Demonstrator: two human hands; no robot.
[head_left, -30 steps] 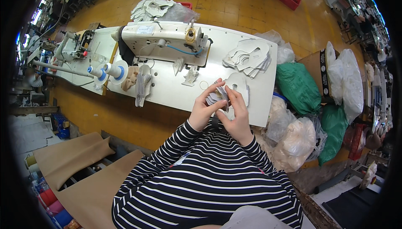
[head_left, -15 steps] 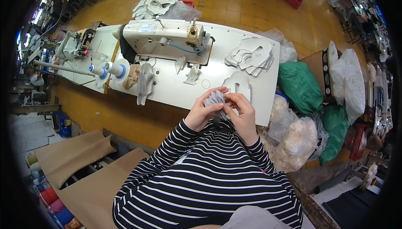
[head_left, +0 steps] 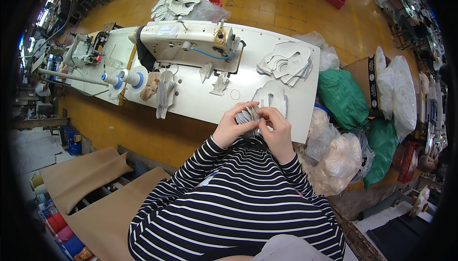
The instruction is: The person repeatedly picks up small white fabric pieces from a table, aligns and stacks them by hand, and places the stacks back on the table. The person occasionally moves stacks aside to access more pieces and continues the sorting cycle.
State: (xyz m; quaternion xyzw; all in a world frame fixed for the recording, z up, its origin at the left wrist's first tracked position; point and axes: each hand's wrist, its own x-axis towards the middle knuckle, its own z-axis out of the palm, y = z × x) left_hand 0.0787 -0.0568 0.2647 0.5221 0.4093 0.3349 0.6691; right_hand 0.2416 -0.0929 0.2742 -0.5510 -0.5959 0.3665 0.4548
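Observation:
In front of my body, at the table's near edge, my left hand [head_left: 230, 129] grips a small stack of grey fabric pieces [head_left: 245, 116]. The fingers and thumb of my right hand [head_left: 278, 133] are closed at the stack's right edge, pinching among the pieces; exactly which layer they hold is hidden. Just beyond, a thin tan rubber band [head_left: 235, 94] lies on the white table [head_left: 200, 103]. Cut white-grey shoe-upper pieces [head_left: 271, 91] rest behind my right hand. Small grey pieces [head_left: 220, 84] lie beside the sewing machine [head_left: 191, 41].
A larger pile of cut pieces [head_left: 286, 63] lies at the table's right. Thread cones [head_left: 135, 80] and a bundle of grey pieces [head_left: 165, 94] are at left. Green bags [head_left: 342, 96], clear bags [head_left: 338, 158] and a cardboard box [head_left: 360, 77] crowd the right side.
The stack's top pieces have parted and turned at the right edge as my fingers shift slightly. Both hands stay in nearly the same place.

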